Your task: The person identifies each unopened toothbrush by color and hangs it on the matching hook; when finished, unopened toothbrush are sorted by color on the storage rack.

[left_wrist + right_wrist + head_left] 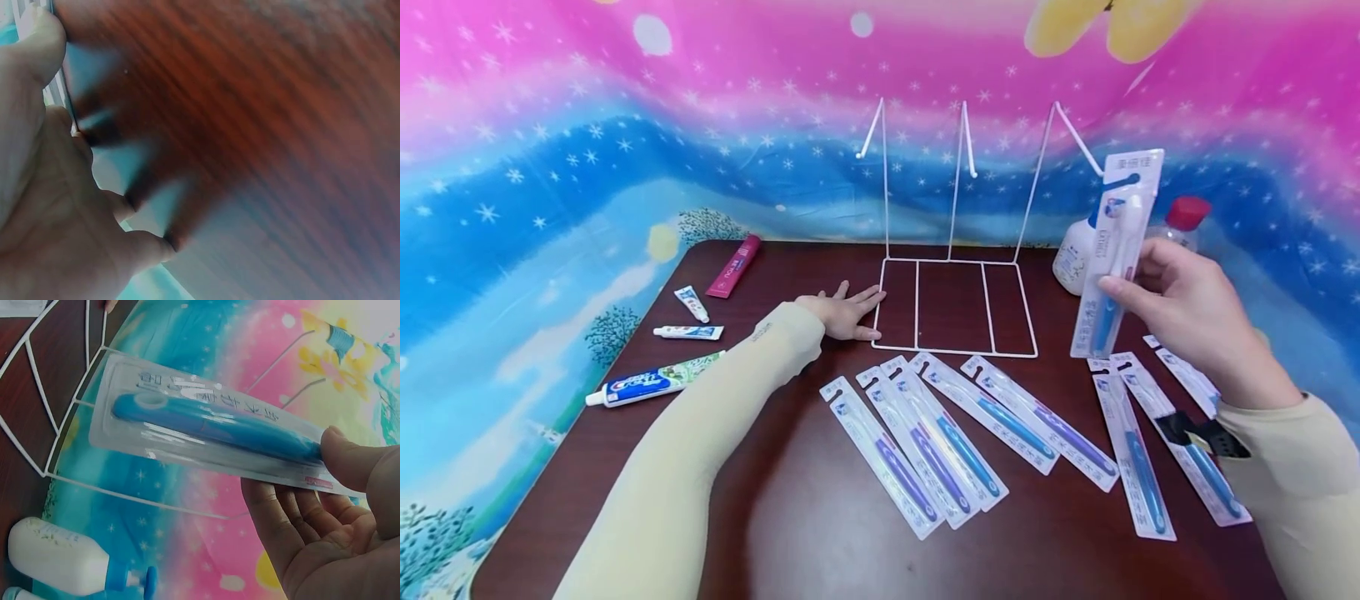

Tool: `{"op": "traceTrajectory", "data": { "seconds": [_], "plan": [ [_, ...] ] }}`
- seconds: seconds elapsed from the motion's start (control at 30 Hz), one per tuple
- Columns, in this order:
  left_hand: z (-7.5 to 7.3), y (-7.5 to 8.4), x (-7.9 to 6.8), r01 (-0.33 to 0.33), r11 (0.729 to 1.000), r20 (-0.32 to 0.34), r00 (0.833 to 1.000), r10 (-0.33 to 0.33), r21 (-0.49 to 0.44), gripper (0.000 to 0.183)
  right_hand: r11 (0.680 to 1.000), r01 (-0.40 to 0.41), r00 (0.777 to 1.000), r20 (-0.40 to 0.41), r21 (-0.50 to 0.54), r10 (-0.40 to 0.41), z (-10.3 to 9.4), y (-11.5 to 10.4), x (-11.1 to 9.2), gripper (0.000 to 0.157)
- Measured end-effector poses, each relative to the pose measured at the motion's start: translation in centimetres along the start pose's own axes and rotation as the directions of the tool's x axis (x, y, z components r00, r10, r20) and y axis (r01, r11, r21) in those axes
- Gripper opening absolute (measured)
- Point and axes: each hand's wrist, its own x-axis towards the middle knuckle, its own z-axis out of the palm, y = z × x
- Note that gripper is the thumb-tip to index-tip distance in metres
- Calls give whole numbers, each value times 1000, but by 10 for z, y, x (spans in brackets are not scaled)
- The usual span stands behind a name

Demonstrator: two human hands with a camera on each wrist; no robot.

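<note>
My left hand (842, 315) lies on the table with its fingers spread, fingertips and thumb right at the left side of a white wire rack (916, 304). The left wrist view shows that hand's fingers straight against the wood. Upright at the right, a blue-handled toothbrush in a clear blister pack (1118, 242) is pinched between the thumb and fingers of my right hand (1198, 308). Its hanging hole is near the tip of the rack's right hook (1079, 138). In the right wrist view the packed toothbrush (212, 425) crosses in front of the rack's wires.
Several packed toothbrushes (883, 462) lie fanned out in front of the rack, others under my right forearm. Toothpaste tubes (651, 383) and a pink tube (733, 267) are at the left. Behind my right hand stand a white bottle (1072, 262) and a red-capped bottle (1187, 213).
</note>
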Motion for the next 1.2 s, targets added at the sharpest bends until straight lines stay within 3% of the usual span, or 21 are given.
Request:
{"op": "traceTrajectory", "data": {
  "seconds": [0.4, 0.6, 0.8, 0.97, 1.2],
  "plan": [
    [3, -2, 2, 46, 999, 11, 999, -46, 14, 83, 998, -43, 999, 20, 44, 42, 18, 11, 32, 57],
    [2, -1, 4, 51, 998, 3, 999, -51, 27, 83, 998, -61, 998, 12, 15, 60, 24, 24, 46, 58],
    [0, 1, 5, 52, 999, 26, 998, -52, 14, 84, 999, -38, 999, 6, 30, 38, 34, 36, 90, 53],
    [3, -2, 6, 52, 999, 36, 998, -52, -5, 86, 994, -77, 997, 12, 74, 77, 46, 46, 129, 54],
    [-1, 4, -2, 51, 999, 25, 998, -51, 11, 82, 993, -101, 995, 2, 62, 101, 56, 53, 172, 54]
  ]
}}
